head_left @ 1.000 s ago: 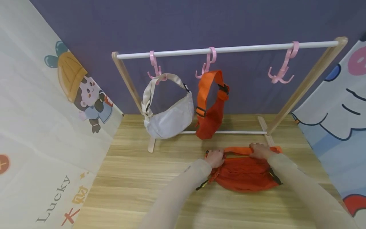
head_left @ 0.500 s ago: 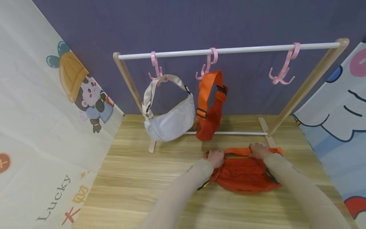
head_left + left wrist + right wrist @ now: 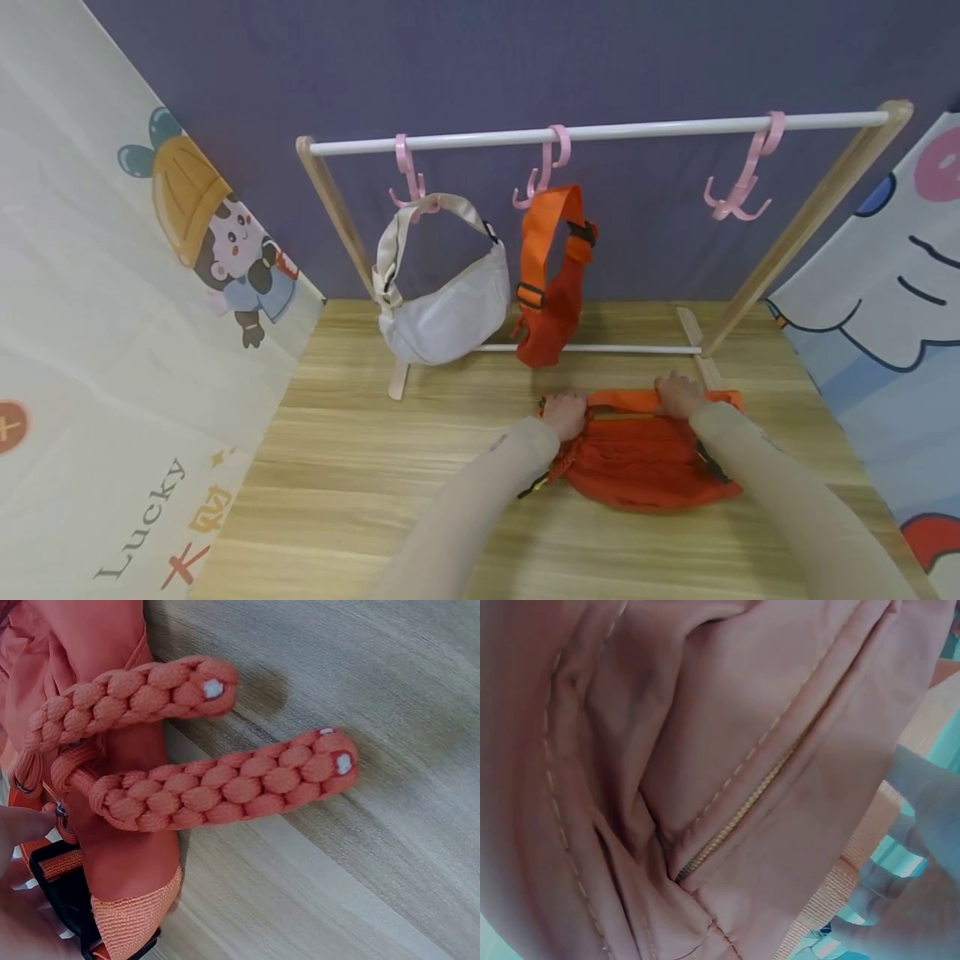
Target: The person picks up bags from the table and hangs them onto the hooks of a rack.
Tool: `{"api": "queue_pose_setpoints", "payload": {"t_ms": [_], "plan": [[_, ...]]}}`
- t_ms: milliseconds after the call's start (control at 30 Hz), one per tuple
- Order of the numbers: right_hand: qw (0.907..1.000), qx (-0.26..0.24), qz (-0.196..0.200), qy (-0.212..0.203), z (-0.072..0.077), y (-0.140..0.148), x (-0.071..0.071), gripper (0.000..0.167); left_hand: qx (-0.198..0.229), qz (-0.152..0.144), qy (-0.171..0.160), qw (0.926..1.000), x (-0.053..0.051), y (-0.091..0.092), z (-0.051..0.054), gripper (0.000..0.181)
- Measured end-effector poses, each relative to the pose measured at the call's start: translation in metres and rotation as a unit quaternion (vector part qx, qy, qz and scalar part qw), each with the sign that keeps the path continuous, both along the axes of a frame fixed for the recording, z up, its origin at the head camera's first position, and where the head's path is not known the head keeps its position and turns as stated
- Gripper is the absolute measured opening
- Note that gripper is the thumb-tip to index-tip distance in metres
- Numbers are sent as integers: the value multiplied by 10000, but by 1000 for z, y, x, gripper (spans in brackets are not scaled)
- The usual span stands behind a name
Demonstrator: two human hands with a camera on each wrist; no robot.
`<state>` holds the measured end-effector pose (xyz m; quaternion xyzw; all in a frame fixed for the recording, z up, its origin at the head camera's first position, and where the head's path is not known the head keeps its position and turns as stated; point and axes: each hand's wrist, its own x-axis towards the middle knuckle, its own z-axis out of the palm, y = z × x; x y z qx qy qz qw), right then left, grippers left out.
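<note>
A red shoulder bag [image 3: 637, 467] with an orange strap [image 3: 626, 401] lies flat on the wooden table, its strap side toward the rack. My left hand [image 3: 566, 415] grips its upper left corner. In the left wrist view, the thumb and fingers of that hand [image 3: 26, 889] hold the strap end beside a black buckle [image 3: 67, 889]. Two braided cord pulls [image 3: 232, 787] dangle from the bag there. My right hand [image 3: 679, 395] holds the orange strap near the right end. The right wrist view shows curled fingers [image 3: 900, 855] at the strap, beside the zipper [image 3: 742, 814].
Behind the bag stands a rack with a white rail [image 3: 637, 131]. A white bag [image 3: 450, 321] and another red bag [image 3: 558, 304] hang from pink hooks. A third pink hook [image 3: 738, 187] on the right carries nothing. Printed curtains [image 3: 90, 250] flank the table [image 3: 337, 500].
Both hands keep their hold on the bag and have hardly moved. The bag's lower edge has shifted slightly toward me.
</note>
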<state>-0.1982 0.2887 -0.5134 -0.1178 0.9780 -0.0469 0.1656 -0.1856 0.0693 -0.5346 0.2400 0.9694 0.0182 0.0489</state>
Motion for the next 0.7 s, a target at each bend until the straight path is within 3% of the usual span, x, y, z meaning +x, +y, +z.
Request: {"api": "queue_pose_setpoints", "payload": {"t_ms": [233,400,700], "plan": [[9995,-107,92,-292,1,1,-5,28,-47,84,-298,9995,-4,2,2,15],[9979,-217,156,-597,1,1,-9,27,-105,10,-197,9997,-5,3,1,12],[9929,-633,887,-472,2,5,-13,41,29,2,-185,9998,-8,2,-2,11]]}}
